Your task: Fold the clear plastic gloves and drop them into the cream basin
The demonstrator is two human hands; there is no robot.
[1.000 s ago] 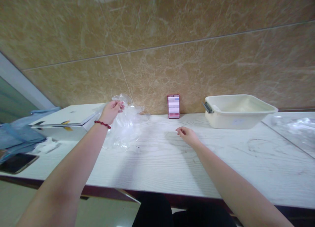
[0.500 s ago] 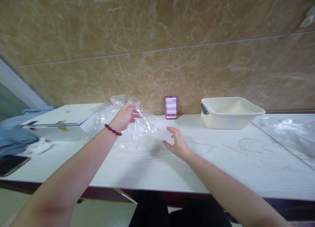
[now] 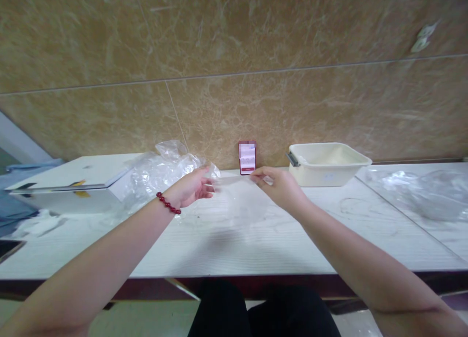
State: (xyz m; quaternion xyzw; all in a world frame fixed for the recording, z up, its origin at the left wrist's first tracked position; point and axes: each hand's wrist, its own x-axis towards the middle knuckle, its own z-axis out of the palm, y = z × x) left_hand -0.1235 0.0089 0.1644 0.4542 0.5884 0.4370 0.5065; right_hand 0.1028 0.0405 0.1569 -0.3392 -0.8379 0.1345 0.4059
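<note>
A thin, see-through plastic bag hangs spread between my hands, above the white tabletop. My right hand pinches its upper right corner between thumb and fingers. At the bag's upper left end is my left hand, with a red bead bracelet on the wrist; its fingers are parted, palm turned toward the bag. Whether the left fingertips touch the film is hard to make out. Behind my left hand lies a crumpled heap of clear plastic bags, against the wall and the white box.
A phone with a lit screen leans on the wall. Right of it stands a cream plastic bin with a grey handle. More clear plastic lies far right. At left are a white box, crumpled tissue and blue cloth.
My right hand has moved up and now grips the corner of a bag. My left hand has come away from the heap, and a single bag spans the gap. The view has shifted slightly right.
</note>
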